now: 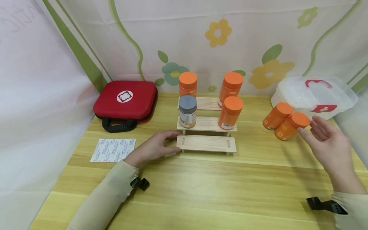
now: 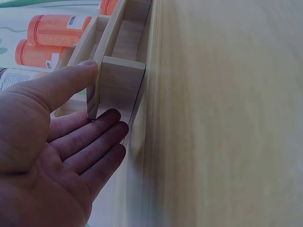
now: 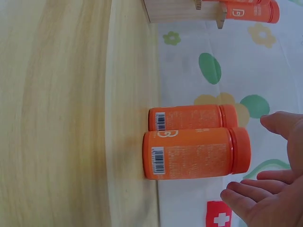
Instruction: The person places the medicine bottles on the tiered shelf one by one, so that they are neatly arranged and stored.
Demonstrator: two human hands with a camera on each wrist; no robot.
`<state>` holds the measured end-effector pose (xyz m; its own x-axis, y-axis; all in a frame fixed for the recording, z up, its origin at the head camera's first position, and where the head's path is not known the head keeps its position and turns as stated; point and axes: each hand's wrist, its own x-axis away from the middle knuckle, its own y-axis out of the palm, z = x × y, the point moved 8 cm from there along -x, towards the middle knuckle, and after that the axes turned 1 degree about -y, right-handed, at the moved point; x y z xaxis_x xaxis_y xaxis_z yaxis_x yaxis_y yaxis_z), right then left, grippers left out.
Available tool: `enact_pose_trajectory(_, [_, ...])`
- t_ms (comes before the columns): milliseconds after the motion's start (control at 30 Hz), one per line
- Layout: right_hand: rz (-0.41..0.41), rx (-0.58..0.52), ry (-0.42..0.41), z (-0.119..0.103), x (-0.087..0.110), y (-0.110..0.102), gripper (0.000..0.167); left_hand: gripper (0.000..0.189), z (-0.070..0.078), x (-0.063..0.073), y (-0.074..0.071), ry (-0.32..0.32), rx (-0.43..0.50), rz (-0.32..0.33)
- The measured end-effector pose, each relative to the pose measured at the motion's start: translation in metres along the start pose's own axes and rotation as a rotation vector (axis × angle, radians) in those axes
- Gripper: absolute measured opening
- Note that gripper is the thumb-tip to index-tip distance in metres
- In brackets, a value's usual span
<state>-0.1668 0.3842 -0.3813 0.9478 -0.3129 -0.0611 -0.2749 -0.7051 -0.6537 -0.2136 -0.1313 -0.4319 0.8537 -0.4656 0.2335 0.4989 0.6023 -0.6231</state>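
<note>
At the left end of a stepped wooden rack's lowest shelf [image 1: 206, 143] is my left hand [image 1: 155, 146]. Its thumb lies at the front corner and its fingers reach round the shelf's end, pinching it in the left wrist view. Two orange bottles [image 1: 277, 116] [image 3: 189, 153] stand side by side at the right. Just right of the nearer bottle's lid, my right hand [image 1: 330, 143] holds nothing, its thumb and fingers spread apart in the right wrist view. The upper shelves carry a grey-lidded bottle [image 1: 187, 111] and orange bottles [image 1: 231, 113], all upright.
A red first-aid case [image 1: 126, 100] lies at the back left, with a printed white sheet [image 1: 113, 150] in front of it. A clear-lidded white box [image 1: 313, 92] with a red latch stands at the back right. Behind hangs a flowered curtain [image 1: 178, 35].
</note>
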Motion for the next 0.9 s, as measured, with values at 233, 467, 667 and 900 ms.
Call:
enact_pose_trajectory(233, [-0.056,-0.018,0.050,0.011,-0.012,0.008,0.087,0.068,-0.001,0.000,0.000,-0.005,0.002,0.002])
enact_pose_trajectory(467, [-0.063,-0.102,0.040,0.015,-0.019,0.016,0.081,0.068,-0.002,-0.001,0.001,0.004,0.008,-0.003])
enact_pose_trajectory(667, [-0.072,-0.135,0.027,0.018,-0.023,0.017,0.079,0.068,-0.003,0.000,0.000,0.002,0.011,0.000])
enact_pose_trajectory(900, [-0.054,-0.084,0.042,0.026,-0.026,0.017,0.080,0.068,-0.002,0.000,0.001,0.004,0.017,-0.005])
